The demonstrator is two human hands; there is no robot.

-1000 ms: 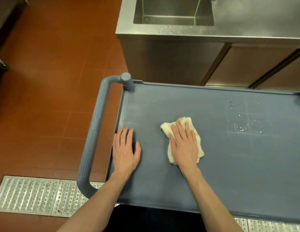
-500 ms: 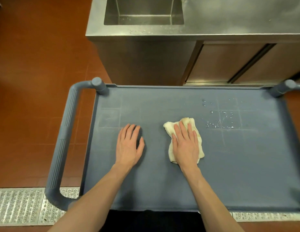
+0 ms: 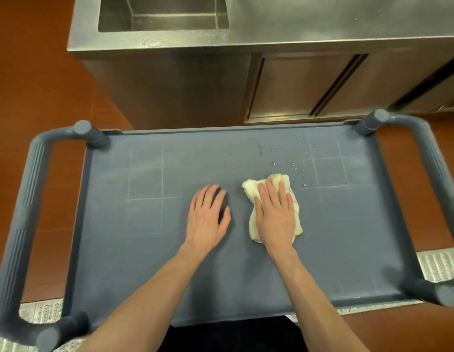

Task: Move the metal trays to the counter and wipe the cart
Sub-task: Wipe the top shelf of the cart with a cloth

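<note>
The blue-grey plastic cart (image 3: 347, 245) fills the middle of the view, its flat top bare of trays. My right hand (image 3: 275, 217) presses flat on a cream cloth (image 3: 251, 188) near the cart's middle. Just beyond the cloth to the right lies a patch of water droplets (image 3: 298, 171). My left hand (image 3: 206, 218) rests flat on the cart top beside the cloth, fingers apart, holding nothing. No metal tray is in view.
A stainless steel counter (image 3: 322, 24) with a sink basin (image 3: 162, 13) stands right behind the cart, sliding cabinet doors (image 3: 304, 85) below. Cart handles (image 3: 25, 212) stick out left and right. Red tile floor (image 3: 30, 72) surrounds it; a metal floor grate (image 3: 439, 265) runs under me.
The view has swung to the right, bringing the cart's right handle into sight. My right hand has slid the cloth a little towards the droplets; my left hand stays flat.
</note>
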